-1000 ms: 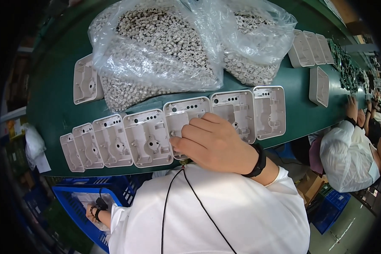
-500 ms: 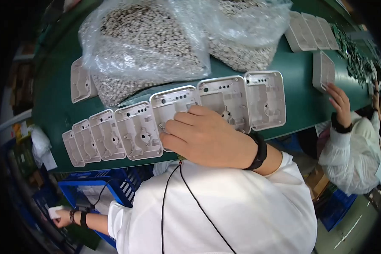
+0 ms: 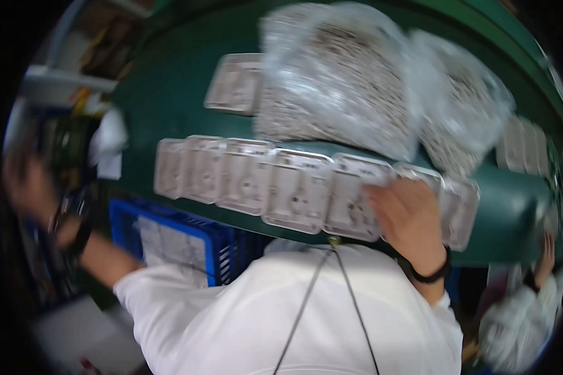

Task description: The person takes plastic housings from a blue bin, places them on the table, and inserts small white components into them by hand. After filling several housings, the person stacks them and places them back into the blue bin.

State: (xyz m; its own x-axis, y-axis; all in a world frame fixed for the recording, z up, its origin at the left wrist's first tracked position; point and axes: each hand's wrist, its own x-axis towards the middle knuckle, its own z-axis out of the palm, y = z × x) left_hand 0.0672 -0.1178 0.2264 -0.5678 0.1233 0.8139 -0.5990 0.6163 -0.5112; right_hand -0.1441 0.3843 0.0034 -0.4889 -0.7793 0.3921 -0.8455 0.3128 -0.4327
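Note:
A row of several pale grey plastic housings (image 3: 297,190), with open hollow sides up, lies along the near edge of the green table. My right hand (image 3: 410,215) rests over the right part of this row, its fingers reaching left across the inside of one housing (image 3: 350,197). Those fingers look loosely stretched out, and nothing shows in them; the palm side is hidden. Off to the far left, beyond the table, my left hand (image 3: 28,181) is raised and smeared by motion. Whether it holds anything cannot be made out.
Behind the row stand two clear plastic bags (image 3: 350,81) (image 3: 460,100) full of small pale parts. A single housing (image 3: 234,84) lies left of them, more (image 3: 522,144) at the far right. A blue crate (image 3: 169,240) sits below the table edge. A co-worker's hand (image 3: 546,256) is at right.
The view has swung left, so the table and row appear farther right. My left hand has risen; the white block seen in it before cannot be made out. My right hand stays over the row.

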